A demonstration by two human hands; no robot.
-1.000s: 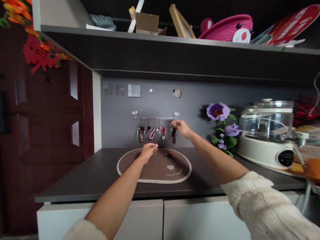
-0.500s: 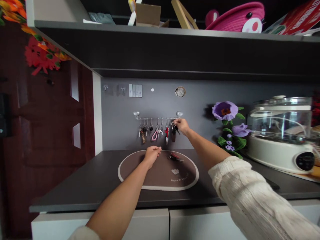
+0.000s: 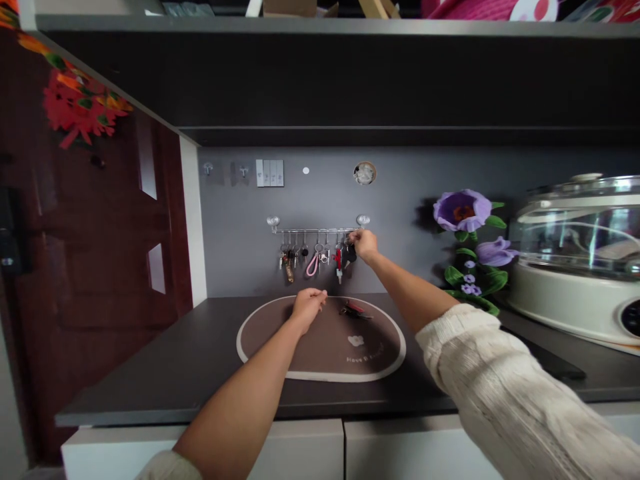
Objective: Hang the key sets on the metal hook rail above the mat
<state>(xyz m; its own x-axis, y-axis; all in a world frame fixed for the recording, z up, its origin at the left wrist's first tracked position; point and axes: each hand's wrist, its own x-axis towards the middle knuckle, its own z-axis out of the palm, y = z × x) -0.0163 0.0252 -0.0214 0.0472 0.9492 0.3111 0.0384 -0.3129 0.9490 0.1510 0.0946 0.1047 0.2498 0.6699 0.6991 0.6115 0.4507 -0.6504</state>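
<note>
My right hand is closed at the right end of a wall-mounted hook rail, pinching a bunch of keys with a dark fob. Several other key sets hang along the rail, among them one with a pink loop and one with a red tag. Above the brown oval mat, my left hand has its fingers pressed together; whether anything is in them is hidden. A set of keys with a red piece lies on the mat, right of my left hand.
Purple crochet flowers and a white appliance with a clear cover stand to the right. A dark flat object lies on the counter. Overhead runs a shelf; a dark red door is at left.
The view has tilted down and shifted slightly. My right hand stays at the rail's right end, and the dark fob beneath it hangs differently. My left hand has barely moved.
</note>
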